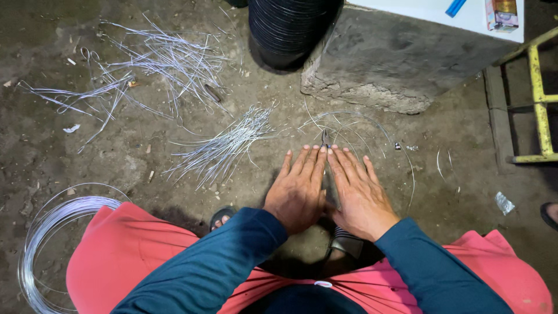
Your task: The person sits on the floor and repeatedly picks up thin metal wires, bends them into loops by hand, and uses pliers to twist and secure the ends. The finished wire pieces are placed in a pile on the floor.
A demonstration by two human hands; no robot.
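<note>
Both the left hand and right hand lie flat and spread, grasping nothing, over thin springy wire loops (light, stiff, sharp-ended), best gripped mid-strand.

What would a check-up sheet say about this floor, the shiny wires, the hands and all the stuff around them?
Surface: bare, dirty concrete floor, scattered with small scraps.
Job's things: pliers lie just past the fingertips; loose wire loops curve around the hands.
Clutter: cut wire bundle lies left of the hands; more cut wire pieces lie farther off; a wire coil lies by the left knee.
Grippers: left hand and right hand are open, palms down, side by side, holding nothing.
Cables: nothing seen.
Surroundings: concrete block, black stack, yellow frame.
</note>
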